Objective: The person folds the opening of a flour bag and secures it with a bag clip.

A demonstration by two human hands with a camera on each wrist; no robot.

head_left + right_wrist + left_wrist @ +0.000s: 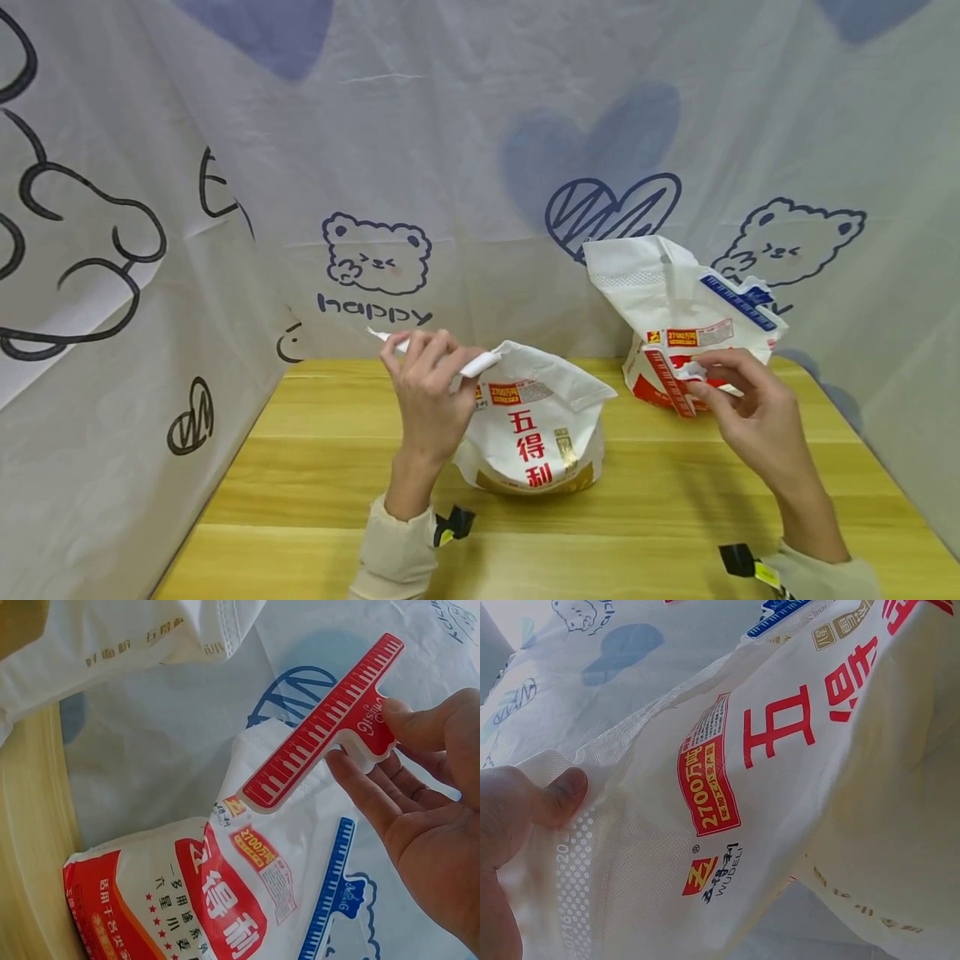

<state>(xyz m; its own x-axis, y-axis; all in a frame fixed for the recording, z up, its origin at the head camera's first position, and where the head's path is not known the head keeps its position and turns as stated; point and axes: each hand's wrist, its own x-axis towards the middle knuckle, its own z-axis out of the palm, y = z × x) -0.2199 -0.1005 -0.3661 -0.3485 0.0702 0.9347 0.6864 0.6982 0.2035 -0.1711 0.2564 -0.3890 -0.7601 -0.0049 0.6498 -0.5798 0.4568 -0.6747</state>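
My left hand [431,396] grips the folded top edge of a white flour bag [525,433] with red characters and a gold base. In the left wrist view the thumb [568,791] presses on the bag's top band. My right hand [757,408] pinches a red bag clip [322,727] with a piano-key pattern by its handle, thumb on one side and fingers on the other. The clip is held up in the air, to the right of the gripped bag, and overlaps a second bag in the head view.
Behind on the right stands a second flour bag [652,308], red and white, with a blue bag clip [738,302] on its top. The bags rest on a wooden table [315,467]. A printed cloth [465,167] hangs behind and at the sides.
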